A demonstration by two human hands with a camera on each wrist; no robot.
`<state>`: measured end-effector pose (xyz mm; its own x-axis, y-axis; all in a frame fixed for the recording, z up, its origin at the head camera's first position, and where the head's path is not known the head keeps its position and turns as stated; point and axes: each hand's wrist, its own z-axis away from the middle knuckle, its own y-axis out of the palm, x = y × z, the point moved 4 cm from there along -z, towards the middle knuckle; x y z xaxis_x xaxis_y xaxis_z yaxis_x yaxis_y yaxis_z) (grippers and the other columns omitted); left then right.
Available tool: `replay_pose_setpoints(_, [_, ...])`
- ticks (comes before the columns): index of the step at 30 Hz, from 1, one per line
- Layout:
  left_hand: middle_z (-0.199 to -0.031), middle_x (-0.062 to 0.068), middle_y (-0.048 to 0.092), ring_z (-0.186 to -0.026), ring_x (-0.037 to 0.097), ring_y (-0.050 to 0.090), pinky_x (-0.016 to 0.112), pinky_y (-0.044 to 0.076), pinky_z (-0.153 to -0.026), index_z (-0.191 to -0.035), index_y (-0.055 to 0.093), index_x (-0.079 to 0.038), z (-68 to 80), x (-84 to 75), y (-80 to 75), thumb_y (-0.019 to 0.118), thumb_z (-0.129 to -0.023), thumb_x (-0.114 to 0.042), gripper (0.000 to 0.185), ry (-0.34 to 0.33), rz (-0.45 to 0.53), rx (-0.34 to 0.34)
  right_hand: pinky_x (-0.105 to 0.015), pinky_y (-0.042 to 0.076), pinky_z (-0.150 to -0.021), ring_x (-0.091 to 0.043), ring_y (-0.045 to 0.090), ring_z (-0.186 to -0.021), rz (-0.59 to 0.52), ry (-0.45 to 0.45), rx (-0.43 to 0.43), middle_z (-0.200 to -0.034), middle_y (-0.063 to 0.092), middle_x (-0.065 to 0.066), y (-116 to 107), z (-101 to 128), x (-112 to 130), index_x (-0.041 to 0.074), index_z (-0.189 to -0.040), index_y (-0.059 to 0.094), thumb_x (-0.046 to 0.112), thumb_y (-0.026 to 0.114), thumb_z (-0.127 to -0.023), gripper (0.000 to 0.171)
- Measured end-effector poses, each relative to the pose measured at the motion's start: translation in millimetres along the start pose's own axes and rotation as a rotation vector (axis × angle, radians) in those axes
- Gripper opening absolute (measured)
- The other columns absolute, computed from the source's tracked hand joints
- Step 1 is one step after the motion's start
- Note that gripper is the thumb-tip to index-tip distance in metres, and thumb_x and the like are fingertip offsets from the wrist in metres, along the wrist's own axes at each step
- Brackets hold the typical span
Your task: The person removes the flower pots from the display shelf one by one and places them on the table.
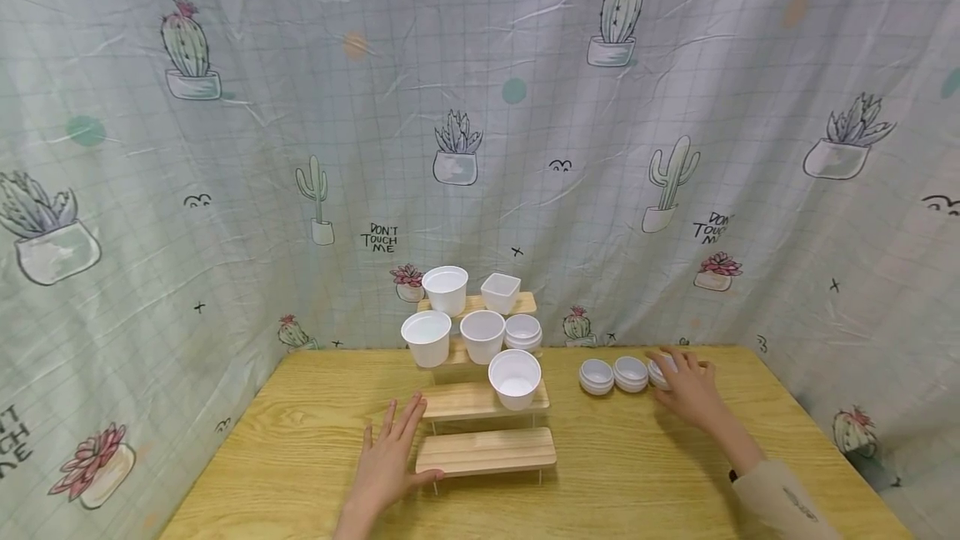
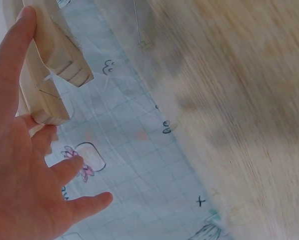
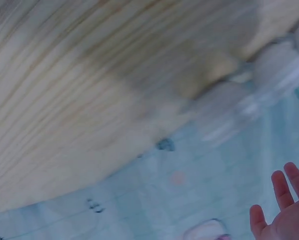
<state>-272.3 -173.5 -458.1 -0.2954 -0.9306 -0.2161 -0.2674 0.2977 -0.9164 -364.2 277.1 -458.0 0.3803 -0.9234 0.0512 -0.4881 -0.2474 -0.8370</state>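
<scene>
My left hand [image 1: 384,461] has its fingers spread at the left side of a stepped wooden display stand [image 1: 487,452]. Its thumb touches the lowest step, and its fingers lie by the step above. In the left wrist view, fingertips of the left hand [image 2: 24,175] touch the ends of two wooden boards [image 2: 47,102]. Over at the right, my right hand [image 1: 688,390] is over a small round white cup [image 1: 662,372], partly hiding it. The right wrist view is blurred; there the right hand [image 3: 289,220] shows straight, parted fingers near white cups [image 3: 224,110].
Two more round white cups, a left one [image 1: 596,377] and a middle one [image 1: 631,374], stand in that row. Several white cups, among them a front one [image 1: 515,382] and a square one [image 1: 500,293], sit on the stand. A cactus-print curtain [image 1: 525,215] hangs behind the wooden table [image 1: 300,457].
</scene>
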Motion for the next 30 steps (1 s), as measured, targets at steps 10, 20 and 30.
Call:
replay_pose_setpoints(10, [-0.149,0.000,0.021,-0.133,0.038,0.023,0.070,0.024,-0.095,-0.140,0.028,-0.024,-0.7,-3.2,-1.1,0.070,-0.057,-0.059,0.099,0.043,-0.023,-0.019,-0.052,0.034,-0.071,-0.032,0.046,-0.094,-0.072,-0.155,-0.157,-0.119,0.048,-0.015,-27.1,-4.1,59.6,0.014,-0.119,0.052,0.016,0.073,-0.068,0.055])
replay_pose_setpoints(20, [-0.149,0.006,0.021,-0.131,0.042,0.024,0.070,0.027,-0.092,-0.139,0.029,-0.024,0.6,-7.0,-0.3,0.066,-0.059,-0.062,0.096,0.059,-0.062,-0.032,-0.047,0.030,-0.076,-0.028,0.046,-0.096,-0.200,-0.271,-0.224,-0.121,0.049,-0.012,-47.4,-8.4,123.8,0.016,-0.121,0.051,0.042,0.051,-0.087,0.043])
replay_pose_setpoints(30, [-0.148,0.005,0.023,-0.134,0.040,0.020,0.071,0.023,-0.094,-0.139,0.030,-0.028,-2.0,-7.8,1.6,0.069,-0.058,-0.061,0.096,0.021,-0.039,-0.005,-0.044,0.031,-0.082,-0.026,0.045,-0.105,-0.268,-0.299,-0.243,-0.121,0.050,-0.011,-57.2,-18.9,171.2,0.014,-0.119,0.053,0.023,0.072,-0.070,0.053])
